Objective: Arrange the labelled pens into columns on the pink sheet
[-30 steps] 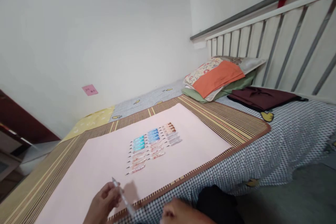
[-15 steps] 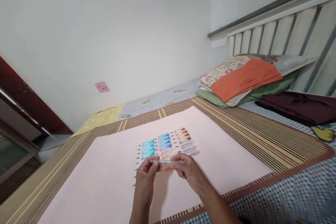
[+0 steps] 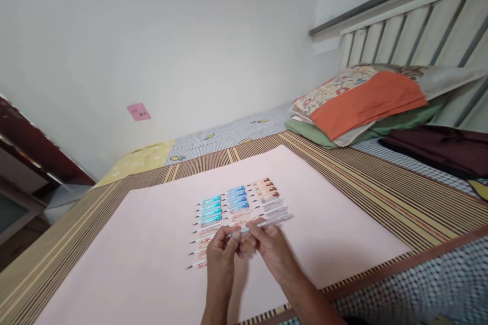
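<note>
Both hands meet over the near side of a large pale pink sheet (image 3: 125, 259). My left hand (image 3: 222, 250) pinches one end of a slim greyish pen (image 3: 241, 232) between thumb and fingers. My right hand (image 3: 272, 245) is closed on the same pen farther right, its fingers partly covering it. Just beyond lie several pens in neat rows: turquoise pens (image 3: 211, 208), blue pens (image 3: 237, 198), brown-and-peach pens (image 3: 265, 188) and grey ones (image 3: 275, 204). Pens with reddish patterns (image 3: 199, 251) lie left of my left hand, partly hidden by it.
Under the sheet is a striped mat (image 3: 339, 177) with a brown border. Pillows with an orange cloth (image 3: 371, 104) are piled at the back right, beside dark folded fabric (image 3: 438, 150). A white wall (image 3: 213, 51) with a pink note (image 3: 139, 111) rises behind.
The view has shifted slightly. Both hands have moved a little right relative to the pen rows and closer together on the held pen, uncovering more of the reddish-patterned pens.
</note>
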Available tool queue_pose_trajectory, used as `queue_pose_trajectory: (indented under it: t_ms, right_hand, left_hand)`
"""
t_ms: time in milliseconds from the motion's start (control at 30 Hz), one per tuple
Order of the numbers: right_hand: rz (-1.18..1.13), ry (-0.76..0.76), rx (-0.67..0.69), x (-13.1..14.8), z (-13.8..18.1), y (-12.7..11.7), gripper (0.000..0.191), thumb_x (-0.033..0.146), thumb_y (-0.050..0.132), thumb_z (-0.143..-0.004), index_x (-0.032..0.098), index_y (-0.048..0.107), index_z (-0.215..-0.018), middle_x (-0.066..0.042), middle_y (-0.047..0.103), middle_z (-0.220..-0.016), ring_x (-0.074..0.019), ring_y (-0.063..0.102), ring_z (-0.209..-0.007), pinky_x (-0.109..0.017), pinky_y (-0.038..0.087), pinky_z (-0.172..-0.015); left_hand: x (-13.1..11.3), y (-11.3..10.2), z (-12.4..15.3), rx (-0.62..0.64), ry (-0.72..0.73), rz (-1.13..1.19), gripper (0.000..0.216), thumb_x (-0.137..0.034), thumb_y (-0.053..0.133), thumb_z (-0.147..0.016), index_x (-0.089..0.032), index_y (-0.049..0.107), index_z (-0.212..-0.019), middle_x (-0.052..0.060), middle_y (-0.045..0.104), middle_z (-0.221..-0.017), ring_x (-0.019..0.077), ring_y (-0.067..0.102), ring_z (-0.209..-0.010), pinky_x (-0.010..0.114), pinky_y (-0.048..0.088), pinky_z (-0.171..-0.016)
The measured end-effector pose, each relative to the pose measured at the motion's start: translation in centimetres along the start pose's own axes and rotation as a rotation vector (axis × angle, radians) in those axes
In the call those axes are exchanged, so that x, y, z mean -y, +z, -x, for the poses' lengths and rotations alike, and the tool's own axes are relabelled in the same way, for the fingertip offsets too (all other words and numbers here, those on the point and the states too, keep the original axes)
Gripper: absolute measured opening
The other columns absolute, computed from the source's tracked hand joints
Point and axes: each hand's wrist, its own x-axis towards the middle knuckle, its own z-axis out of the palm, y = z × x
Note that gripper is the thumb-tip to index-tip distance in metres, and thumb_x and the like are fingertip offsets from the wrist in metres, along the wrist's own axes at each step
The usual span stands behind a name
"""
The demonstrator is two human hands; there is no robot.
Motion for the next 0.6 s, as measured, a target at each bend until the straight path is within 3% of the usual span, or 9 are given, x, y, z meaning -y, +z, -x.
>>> queue_pose_trajectory:
  t_ms: [133,233,367,433,533,600]
  right_hand:
    - [0.042,-0.022,-0.057,-0.5,0.0,-0.1,0.039,0.044,0.076,-0.079,0.016,0.057,-0.060,0.004,0.050,-0.050,-0.0099,0.044,-0.049,-0.026,0.034,-0.053]
    - [0.084,-0.040,-0.069,0.1,0.2,0.3,0.039,0.045,0.076,-0.078,0.017,0.058,-0.059,0.004,0.050,-0.050,-0.0097,0.044,-0.049,-0.026,0.035,-0.053]
    - [0.189,-0.079,-0.039,0.9,0.6,1.2,0.031,0.044,0.080,-0.073,0.016,0.067,-0.069,0.003,0.055,-0.050,-0.0105,0.046,-0.047,-0.026,0.034,-0.050]
    - [0.199,-0.081,-0.034,0.8,0.6,1.2,0.030,0.044,0.079,-0.073,0.016,0.070,-0.074,0.003,0.056,-0.050,-0.0108,0.046,-0.046,-0.025,0.034,-0.049]
    - [0.091,-0.029,-0.042,0.2,0.5,0.7,0.033,0.046,0.076,-0.077,0.016,0.066,-0.068,0.003,0.053,-0.049,-0.0097,0.044,-0.046,-0.025,0.033,-0.048]
    - [-0.016,0.014,-0.042,-0.1,0.3,0.5,0.035,0.046,0.077,-0.077,0.016,0.063,-0.065,0.004,0.052,-0.051,-0.0088,0.042,-0.048,-0.024,0.032,-0.048]
  left_hand:
    - [-0.6,0.6,0.3,-0.035,-0.048,-0.036,0.033,-0.050,0.070,-0.078,-0.018,0.063,-0.076,-0.002,0.058,-0.053,0.0110,0.047,-0.045,0.022,0.031,-0.045]
    - [-0.7,0.9,0.5,-0.058,-0.070,-0.031,0.036,-0.053,0.069,-0.079,-0.019,0.060,-0.072,-0.004,0.054,-0.047,0.0096,0.042,-0.040,0.023,0.031,-0.045]
    - [-0.2,0.6,0.4,-0.127,-0.141,-0.044,0.054,-0.062,0.055,-0.085,-0.020,0.049,-0.052,-0.002,0.045,-0.037,0.0098,0.038,-0.036,0.024,0.030,-0.044]
    - [-0.1,0.3,0.3,-0.102,-0.184,-0.044,0.059,-0.067,0.051,-0.085,-0.020,0.046,-0.050,-0.002,0.043,-0.035,0.0096,0.035,-0.034,0.024,0.026,-0.042]
    - [-0.6,-0.2,0.0,-0.044,-0.177,-0.009,0.052,-0.069,0.057,-0.080,-0.018,0.059,-0.068,-0.002,0.052,-0.044,0.0097,0.038,-0.035,0.023,0.021,-0.040]
    - [-1.1,-0.4,0.0,-0.032,-0.087,0.044,0.045,-0.061,0.069,-0.075,-0.018,0.065,-0.089,-0.001,0.062,-0.059,0.0108,0.048,-0.044,0.022,0.030,-0.044]
